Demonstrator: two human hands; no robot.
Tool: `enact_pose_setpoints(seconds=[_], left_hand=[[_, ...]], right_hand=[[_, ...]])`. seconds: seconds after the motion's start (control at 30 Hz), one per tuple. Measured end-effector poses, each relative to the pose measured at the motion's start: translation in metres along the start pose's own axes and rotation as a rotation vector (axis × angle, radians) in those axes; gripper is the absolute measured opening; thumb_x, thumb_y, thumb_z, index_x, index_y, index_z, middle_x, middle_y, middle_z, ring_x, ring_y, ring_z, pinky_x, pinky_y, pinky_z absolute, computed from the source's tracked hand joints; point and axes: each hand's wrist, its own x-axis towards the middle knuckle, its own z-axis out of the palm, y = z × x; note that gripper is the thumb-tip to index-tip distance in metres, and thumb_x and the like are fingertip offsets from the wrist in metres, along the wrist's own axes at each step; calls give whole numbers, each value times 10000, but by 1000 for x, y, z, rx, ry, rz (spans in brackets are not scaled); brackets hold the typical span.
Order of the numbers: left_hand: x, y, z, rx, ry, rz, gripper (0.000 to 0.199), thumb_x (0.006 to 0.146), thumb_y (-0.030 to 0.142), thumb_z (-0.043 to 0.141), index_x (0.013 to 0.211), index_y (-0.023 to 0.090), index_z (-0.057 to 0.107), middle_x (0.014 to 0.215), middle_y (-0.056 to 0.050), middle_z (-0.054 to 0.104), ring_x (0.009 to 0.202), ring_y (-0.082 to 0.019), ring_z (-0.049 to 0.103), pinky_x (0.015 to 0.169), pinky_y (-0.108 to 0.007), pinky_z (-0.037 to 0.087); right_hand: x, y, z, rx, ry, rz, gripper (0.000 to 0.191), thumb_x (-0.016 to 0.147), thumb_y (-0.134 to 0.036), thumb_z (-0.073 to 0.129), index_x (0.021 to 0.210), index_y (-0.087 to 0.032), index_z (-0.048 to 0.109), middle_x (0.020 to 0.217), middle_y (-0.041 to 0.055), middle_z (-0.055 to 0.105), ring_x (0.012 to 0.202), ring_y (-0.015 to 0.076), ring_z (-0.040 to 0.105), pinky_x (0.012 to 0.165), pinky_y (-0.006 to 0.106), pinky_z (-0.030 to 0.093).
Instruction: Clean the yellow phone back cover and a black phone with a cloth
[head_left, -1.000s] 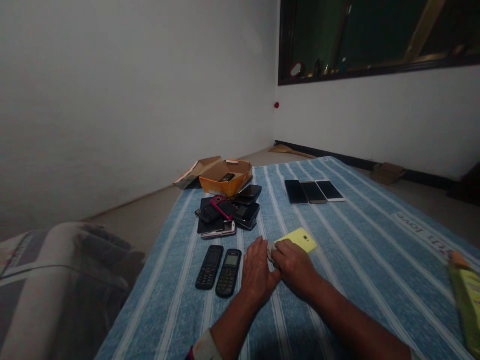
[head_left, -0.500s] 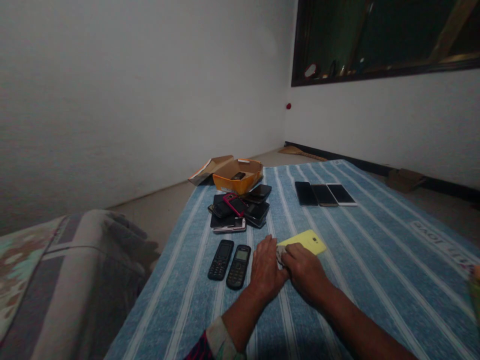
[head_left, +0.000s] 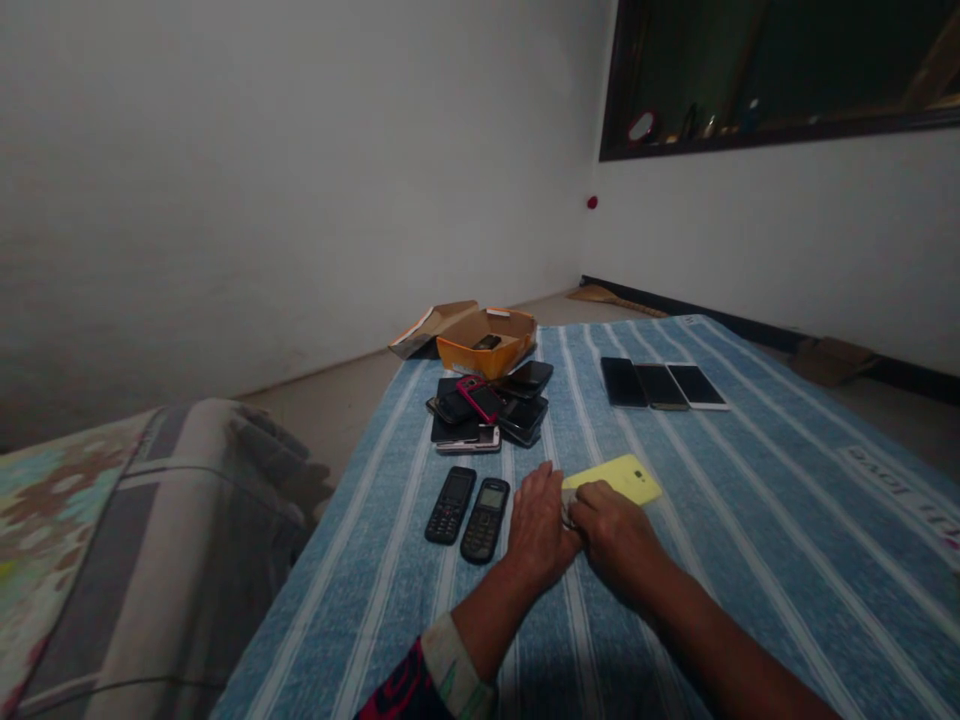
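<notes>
The left hand [head_left: 538,525] lies with its fingers extended at the left end of the yellow phone [head_left: 622,478], and I cannot tell whether they grip an edge; the right hand [head_left: 611,530], against its thumb, curls over the phone's near side, fingers closed on a pale wad [head_left: 568,505]. The yellow phone lies back up on the striped cloth [head_left: 712,520], partly covered by both hands. A slip of the left hand away from the yellow phone could nudge the two keypad phones [head_left: 485,520] lying left of it, since they sit just beside that hand. Hard pressure from the right hand, with too little bracing opposite, could make the yellow phone skid or rumple the cloth beneath it. A grey draped bulk [head_left: 150,500] stands well to the left of the yellow phone, off the cloth. A loose pile of phones [head_left: 454,429] lies beyond it and leftward, blocking that way toward the open orange box [head_left: 469,363] farther behind. Three phones [head_left: 661,386], side by side, lie beyond the yellow phone, slightly rightward.
</notes>
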Motion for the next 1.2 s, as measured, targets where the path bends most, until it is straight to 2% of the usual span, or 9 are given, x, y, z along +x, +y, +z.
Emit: enact_pose_setpoints(seconds=[0.4,0.67,0.87,1.03,1.2], left_hand=[[1,2,-4,1,-36,-7,703,715,288,631,1361,74,459,1510,-211,372,1393,-356,336,1130,-518,297],[2,0,-1,21,-28,-2,700,697,292,654,1343,91,476,1511,-198,380,1383,-346,353,1121,-505,307],[2,0,-2,20,3,4,647,738,355,659,1312,100,503,1490,-203,405,1363,-349,382,1113,-499,320],[1,4,-6,21,-25,-11,618,713,381,708,1251,124,544,1488,-196,410,1356,-360,391,1106,-501,330],[2,3,-4,29,-14,-12,618,734,352,686,1279,111,521,1487,-209,410,1368,-359,381,1109,-519,327]], right_hand=[[2,-3,-6,-13,-111,50,177,833,-28,578,768,-171,660,800,53,592,793,192,505,665,300,335],[6,-3,-20,39,-286,102,147,850,-70,588,784,-170,673,830,46,609,809,181,526,659,290,339],[4,3,-15,20,-204,125,146,861,-65,567,852,-161,677,859,54,614,844,192,520,699,295,348],[0,12,-10,-2,-124,152,130,836,-63,582,836,-165,662,841,58,608,821,200,504,674,299,334],[-4,11,-4,13,-49,87,150,811,-34,576,821,-162,653,824,55,601,801,195,492,678,299,333]])
